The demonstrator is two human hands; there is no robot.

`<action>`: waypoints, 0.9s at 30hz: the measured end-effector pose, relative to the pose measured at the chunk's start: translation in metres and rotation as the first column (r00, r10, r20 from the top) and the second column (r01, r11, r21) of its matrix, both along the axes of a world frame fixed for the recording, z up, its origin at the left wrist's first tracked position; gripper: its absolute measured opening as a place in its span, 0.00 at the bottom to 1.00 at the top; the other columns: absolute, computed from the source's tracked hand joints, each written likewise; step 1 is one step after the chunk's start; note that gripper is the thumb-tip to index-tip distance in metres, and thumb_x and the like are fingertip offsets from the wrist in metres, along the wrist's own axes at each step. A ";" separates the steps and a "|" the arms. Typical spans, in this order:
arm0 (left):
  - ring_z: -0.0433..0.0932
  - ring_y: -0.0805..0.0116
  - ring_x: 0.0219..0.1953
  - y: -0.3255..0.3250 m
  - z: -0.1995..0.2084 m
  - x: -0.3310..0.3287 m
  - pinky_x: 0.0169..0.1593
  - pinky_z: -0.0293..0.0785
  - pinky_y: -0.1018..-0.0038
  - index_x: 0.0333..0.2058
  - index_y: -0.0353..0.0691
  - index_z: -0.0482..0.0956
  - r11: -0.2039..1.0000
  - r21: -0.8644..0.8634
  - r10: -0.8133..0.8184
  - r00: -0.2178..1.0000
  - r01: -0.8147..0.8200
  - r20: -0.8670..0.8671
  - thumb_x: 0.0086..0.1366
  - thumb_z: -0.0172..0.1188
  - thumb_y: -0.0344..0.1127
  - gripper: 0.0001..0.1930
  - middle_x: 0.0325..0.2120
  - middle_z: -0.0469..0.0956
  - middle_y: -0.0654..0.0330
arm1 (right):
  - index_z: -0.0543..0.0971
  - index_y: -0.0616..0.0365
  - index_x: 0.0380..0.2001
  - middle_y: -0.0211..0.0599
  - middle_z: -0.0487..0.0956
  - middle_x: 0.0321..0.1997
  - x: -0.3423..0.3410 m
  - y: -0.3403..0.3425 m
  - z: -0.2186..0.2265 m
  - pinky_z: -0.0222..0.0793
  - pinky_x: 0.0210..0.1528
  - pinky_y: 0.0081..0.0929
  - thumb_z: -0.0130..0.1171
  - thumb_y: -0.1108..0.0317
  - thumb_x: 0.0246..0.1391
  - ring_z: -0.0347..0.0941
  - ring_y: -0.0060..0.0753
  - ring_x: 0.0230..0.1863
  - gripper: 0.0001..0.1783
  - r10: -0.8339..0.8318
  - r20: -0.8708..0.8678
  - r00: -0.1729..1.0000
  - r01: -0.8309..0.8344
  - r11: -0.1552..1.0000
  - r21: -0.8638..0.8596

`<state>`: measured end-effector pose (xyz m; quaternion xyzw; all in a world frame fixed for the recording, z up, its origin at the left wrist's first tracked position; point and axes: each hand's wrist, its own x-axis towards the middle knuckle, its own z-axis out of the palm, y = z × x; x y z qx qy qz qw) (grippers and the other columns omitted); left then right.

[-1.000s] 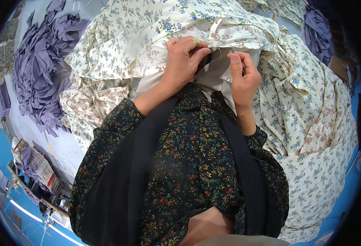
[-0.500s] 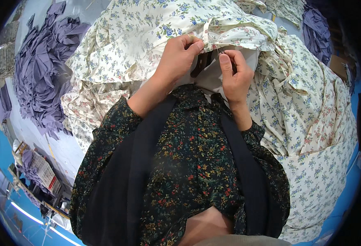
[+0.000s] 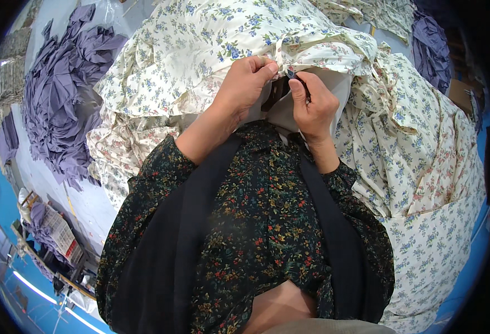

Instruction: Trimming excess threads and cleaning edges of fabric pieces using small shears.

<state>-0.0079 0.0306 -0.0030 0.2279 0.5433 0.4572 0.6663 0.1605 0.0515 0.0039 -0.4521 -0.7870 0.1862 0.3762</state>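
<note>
White fabric with blue and pink flowers (image 3: 223,33) is heaped in front of me. My left hand (image 3: 248,83) pinches its hemmed edge between thumb and forefinger, beside a narrow fabric strap (image 3: 279,51). Close on the right, my right hand (image 3: 315,103) is closed around a small dark tool that looks like thread snips (image 3: 291,73). Its tip points at the same edge, near the left fingertips; whether it touches the cloth I cannot tell. Below the edge, plain white lining (image 3: 337,83) and a dark gap show between my hands.
More floral fabric (image 3: 423,222) drapes down the right side. A crumpled purple cloth pile (image 3: 61,94) lies on the pale table (image 3: 44,172) at left, with another purple bundle (image 3: 430,47) at far right. A white crate (image 3: 61,234) stands lower left.
My right hand has turned, and the snips' tip now shows by the cloth edge; before, a thin thread ran between my hands. The left hand keeps its pinch, shifted slightly.
</note>
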 end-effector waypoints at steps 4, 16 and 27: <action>0.71 0.83 0.33 0.000 0.003 0.001 0.39 0.67 0.82 0.41 0.32 0.79 1.000 0.007 0.004 1.000 -0.004 0.014 0.68 0.57 0.36 0.12 0.32 0.78 0.67 | 0.79 0.58 0.29 0.38 0.77 0.22 -0.001 -0.001 0.002 0.65 0.23 0.31 0.61 0.62 0.56 0.73 0.39 0.19 0.10 -0.011 -0.053 0.999 0.007 0.997 -0.077; 0.69 0.83 0.33 -0.003 0.009 0.008 0.40 0.65 0.83 0.41 0.33 0.79 0.999 0.005 0.046 0.999 -0.046 -0.021 0.67 0.58 0.36 0.11 0.31 0.77 0.68 | 0.78 0.61 0.30 0.31 0.73 0.17 -0.004 -0.009 0.003 0.62 0.23 0.21 0.58 0.61 0.60 0.66 0.20 0.19 0.12 -0.093 -0.234 0.968 0.000 0.930 -0.369; 0.67 0.84 0.31 -0.006 0.009 0.013 0.36 0.63 0.84 0.39 0.33 0.78 0.995 -0.035 0.091 0.993 -0.088 0.074 0.67 0.57 0.37 0.11 0.29 0.75 0.70 | 0.77 0.62 0.29 0.24 0.71 0.19 -0.004 -0.016 -0.009 0.58 0.24 0.19 0.57 0.62 0.62 0.61 0.14 0.22 0.13 -0.188 -0.369 0.910 -0.075 0.801 -0.593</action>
